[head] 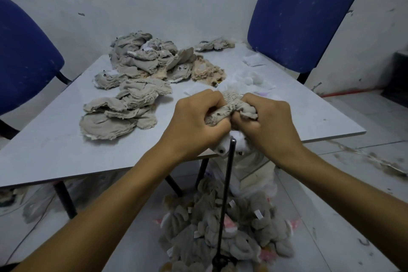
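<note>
Left hand [194, 121] and right hand [268, 125] both clench the plush skin [231, 106] bunched between them

1. Left hand [194, 121]: bare, with knuckle ridges and a faint crease at the wrist showing.
2. Right hand [269, 123]: bare too, broad across the back, knuckles rounded.
3. Left forearm [110, 205]: bare from the wrist to the picture's lower edge, slim and smooth, widening toward the elbow.
4. Right forearm [344, 185]: bare likewise, of the same slim build.
5. Dark patch [7, 267] beside the left forearm at the corner: sleeve or not, cannot tell.
</note>
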The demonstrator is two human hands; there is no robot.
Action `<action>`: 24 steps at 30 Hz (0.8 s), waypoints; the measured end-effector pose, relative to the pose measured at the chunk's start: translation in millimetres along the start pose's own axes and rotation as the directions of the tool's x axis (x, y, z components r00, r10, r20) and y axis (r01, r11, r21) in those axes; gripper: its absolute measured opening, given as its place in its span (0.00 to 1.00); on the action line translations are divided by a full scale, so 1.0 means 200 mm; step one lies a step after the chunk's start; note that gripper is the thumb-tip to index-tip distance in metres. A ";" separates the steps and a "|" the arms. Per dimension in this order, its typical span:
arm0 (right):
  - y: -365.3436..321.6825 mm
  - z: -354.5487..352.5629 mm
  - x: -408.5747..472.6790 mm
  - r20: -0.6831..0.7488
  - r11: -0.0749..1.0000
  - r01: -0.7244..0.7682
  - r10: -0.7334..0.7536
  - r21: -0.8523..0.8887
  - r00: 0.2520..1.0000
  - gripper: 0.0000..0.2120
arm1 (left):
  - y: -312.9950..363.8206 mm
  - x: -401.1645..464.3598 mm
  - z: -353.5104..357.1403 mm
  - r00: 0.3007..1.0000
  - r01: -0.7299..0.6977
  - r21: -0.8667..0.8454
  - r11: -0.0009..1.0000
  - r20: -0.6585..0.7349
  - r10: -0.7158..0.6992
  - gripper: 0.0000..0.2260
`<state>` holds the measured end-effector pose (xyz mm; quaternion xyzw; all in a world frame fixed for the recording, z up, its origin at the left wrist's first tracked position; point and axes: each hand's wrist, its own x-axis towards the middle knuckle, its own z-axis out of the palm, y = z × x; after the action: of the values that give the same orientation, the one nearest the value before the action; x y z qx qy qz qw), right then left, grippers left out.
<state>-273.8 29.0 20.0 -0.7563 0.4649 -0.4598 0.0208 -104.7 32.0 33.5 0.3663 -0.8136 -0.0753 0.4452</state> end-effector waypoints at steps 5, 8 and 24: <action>0.09 -0.07 0.04 0.292 0.980 -0.106 0.053 0.170 0.955 0.10 | -0.05 0.00 -0.05 0.927 0.296 -0.292 0.909 0.319 -0.200 0.07; 0.11 -0.14 0.03 0.538 0.909 -0.223 -0.001 0.352 0.843 0.08 | -0.08 -0.01 -0.06 0.904 0.406 -0.390 0.827 0.306 -0.300 0.03; 0.06 0.05 0.00 0.110 0.970 -0.237 0.231 0.048 0.967 0.11 | -0.03 -0.05 0.05 0.956 0.278 -0.271 0.922 0.173 -0.237 0.07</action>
<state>-274.9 18.0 9.0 -0.7179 0.5349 -0.4284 0.1219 -105.8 31.2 17.9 0.3944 -0.7667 -0.2776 0.4238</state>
